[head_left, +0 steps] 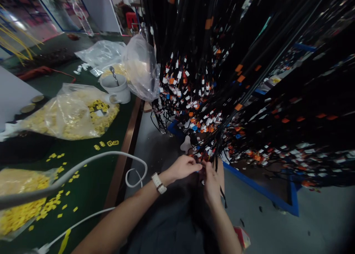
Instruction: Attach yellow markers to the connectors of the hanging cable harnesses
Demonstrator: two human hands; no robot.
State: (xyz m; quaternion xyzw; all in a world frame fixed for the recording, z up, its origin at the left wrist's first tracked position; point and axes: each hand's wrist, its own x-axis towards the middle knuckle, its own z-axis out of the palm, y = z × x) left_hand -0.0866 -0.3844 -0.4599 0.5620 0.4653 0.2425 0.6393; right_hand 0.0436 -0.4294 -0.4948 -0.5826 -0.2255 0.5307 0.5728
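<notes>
A great mass of black cables (222, 61) hangs in front of me, their ends tagged with small white, orange and blue pieces (199, 98). My left hand (183, 167), with a white watch on its wrist, pinches at a cable end low in the bundle. My right hand (213, 180) is closed round a black cable (222, 193) that trails down past it. The two hands meet fingertip to fingertip; what sits between them is too small to make out.
To my left stands a green table (91, 172) with clear bags of small yellow parts (72, 113), loose yellow pieces, a white mug with a spoon (118, 87) and white cords (111, 156). A blue frame (257, 189) lies on the grey floor under the cables.
</notes>
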